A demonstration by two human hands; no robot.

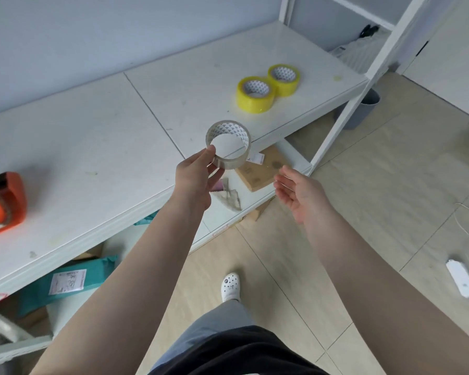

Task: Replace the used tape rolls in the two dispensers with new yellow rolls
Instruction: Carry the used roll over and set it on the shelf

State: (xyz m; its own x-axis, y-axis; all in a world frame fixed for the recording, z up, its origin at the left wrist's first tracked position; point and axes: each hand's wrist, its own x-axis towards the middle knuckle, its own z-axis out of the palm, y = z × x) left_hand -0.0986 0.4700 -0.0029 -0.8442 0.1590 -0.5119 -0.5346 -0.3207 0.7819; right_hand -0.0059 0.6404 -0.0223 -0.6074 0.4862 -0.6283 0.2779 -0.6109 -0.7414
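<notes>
While the left hand pinches the used roll above the shelf edge and the right hand hangs spread and empty, set it clear of the two yellow rolls, touching, with one orange dispenser far left and nothing between.

bright, even daylight | soft faint shadows | wide-angle edge bending | slight blur
</notes>
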